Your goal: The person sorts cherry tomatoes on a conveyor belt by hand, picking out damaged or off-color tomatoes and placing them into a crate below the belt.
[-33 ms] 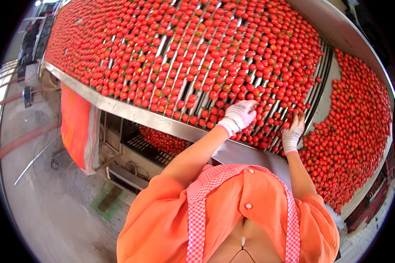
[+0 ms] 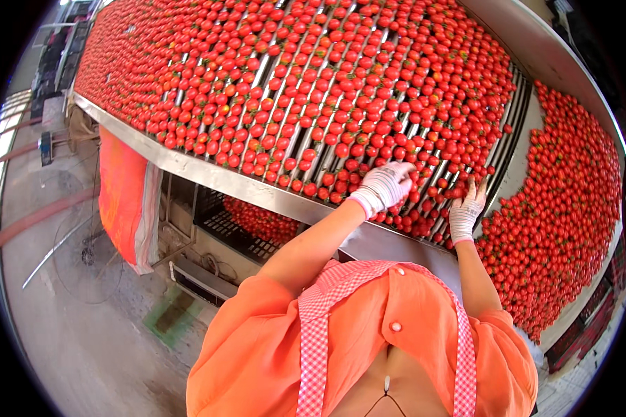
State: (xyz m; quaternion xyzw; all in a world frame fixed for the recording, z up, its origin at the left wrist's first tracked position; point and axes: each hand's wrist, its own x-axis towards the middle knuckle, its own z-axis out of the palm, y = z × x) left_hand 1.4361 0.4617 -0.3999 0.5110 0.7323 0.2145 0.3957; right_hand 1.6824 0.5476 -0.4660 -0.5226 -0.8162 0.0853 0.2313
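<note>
Rightward of both hands [image 2: 467, 213], bare rollers [image 2: 518, 115] edge tomatoes [image 2: 341, 150].

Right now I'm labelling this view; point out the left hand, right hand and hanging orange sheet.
Left hand [image 2: 382, 186]: head view, on its white glove.
Right hand [image 2: 466, 212]: head view, on its white glove.
Hanging orange sheet [image 2: 122, 198]: head view, middle of its front.

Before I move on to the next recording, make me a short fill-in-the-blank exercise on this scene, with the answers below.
1. The left hand and the right hand both wear pale ____.
2. The ripe tomatoes spread over the metal rollers are mostly ____ in colour.
3. Of the two hands, the ____ one is nearer the large heap beside the rollers.
4. The person's shirt is plain ____.

Missing words: gloves; red; right; orange.
</note>
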